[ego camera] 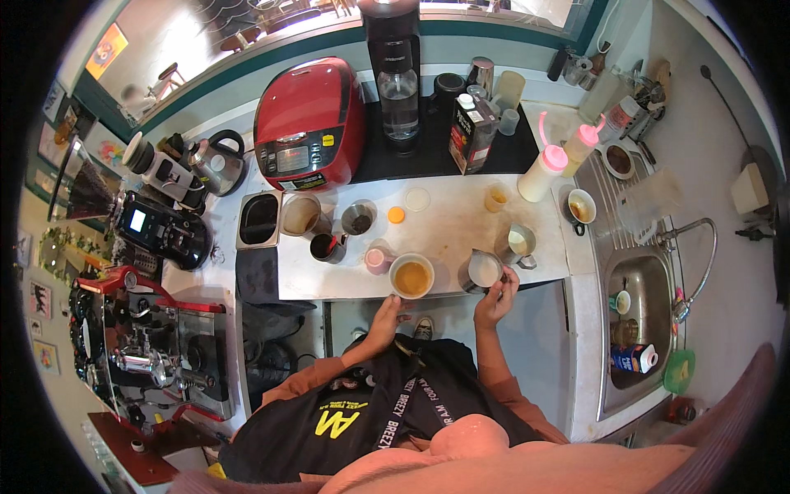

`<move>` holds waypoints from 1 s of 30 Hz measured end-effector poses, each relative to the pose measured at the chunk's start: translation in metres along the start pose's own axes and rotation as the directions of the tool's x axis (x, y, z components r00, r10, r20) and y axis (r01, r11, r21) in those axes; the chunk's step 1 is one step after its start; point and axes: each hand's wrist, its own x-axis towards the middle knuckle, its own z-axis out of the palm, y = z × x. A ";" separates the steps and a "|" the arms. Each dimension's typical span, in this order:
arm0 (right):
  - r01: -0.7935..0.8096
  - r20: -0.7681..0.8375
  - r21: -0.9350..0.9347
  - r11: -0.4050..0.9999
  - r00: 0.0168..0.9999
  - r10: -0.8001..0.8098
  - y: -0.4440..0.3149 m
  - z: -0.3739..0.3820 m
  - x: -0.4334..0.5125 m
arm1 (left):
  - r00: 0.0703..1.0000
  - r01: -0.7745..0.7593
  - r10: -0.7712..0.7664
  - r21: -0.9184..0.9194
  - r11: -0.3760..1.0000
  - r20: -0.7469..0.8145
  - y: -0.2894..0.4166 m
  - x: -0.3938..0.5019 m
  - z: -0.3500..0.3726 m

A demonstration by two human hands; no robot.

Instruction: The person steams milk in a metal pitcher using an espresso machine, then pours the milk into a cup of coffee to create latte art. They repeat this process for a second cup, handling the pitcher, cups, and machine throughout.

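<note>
At the counter's near edge, the fingers of my left hand (387,318) are on the near side of a pale cup (411,276) of brown coffee. The cup's handle is hidden. My right hand (498,301) grips the handle side of a steel milk pitcher (480,272), which has white milk inside. The pitcher stands upright to the right of the cup, apart from it. Behind it is a second steel pitcher (517,242), also holding milk. A small pink container (378,260) sits just left of the cup.
The sink (639,278) lies right, a coffee grinder (163,230) and espresso machine (166,358) left. At the back are a red cooker (308,123), a carton (472,136) and pink-capped squeeze bottles (543,173). A steel cup (358,218) and a dark cup (327,247) stand left.
</note>
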 end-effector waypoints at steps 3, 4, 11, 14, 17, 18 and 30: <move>-0.011 0.033 -0.023 1.000 0.999 0.011 0.002 0.001 0.008 | 1.000 0.003 -0.002 -0.027 1.000 0.029 0.000 -0.002 -0.004; 0.007 0.032 0.025 1.000 0.999 -0.008 0.004 0.003 0.010 | 0.999 0.005 -0.003 -0.036 0.999 0.043 0.000 -0.003 -0.005; 0.152 0.030 0.092 0.984 0.987 -0.156 0.027 0.014 0.013 | 0.998 0.014 -0.013 -0.023 1.000 0.057 0.004 -0.005 -0.007; 0.161 0.055 -0.145 0.976 0.986 -0.154 0.025 0.006 0.011 | 0.998 0.029 -0.029 0.003 1.000 0.062 0.010 -0.008 -0.008; -0.024 0.049 -0.129 0.991 0.998 0.031 0.019 0.004 0.004 | 0.994 0.023 -0.026 0.024 0.999 0.107 0.017 -0.008 -0.008; -0.066 0.009 -0.122 0.990 0.998 0.068 0.019 0.007 0.004 | 0.991 0.021 -0.025 0.030 0.999 0.130 0.020 -0.008 -0.008; -0.025 0.052 0.173 0.985 0.999 0.017 -0.028 0.007 0.057 | 0.979 -0.172 0.134 0.268 0.948 0.153 0.056 0.000 0.002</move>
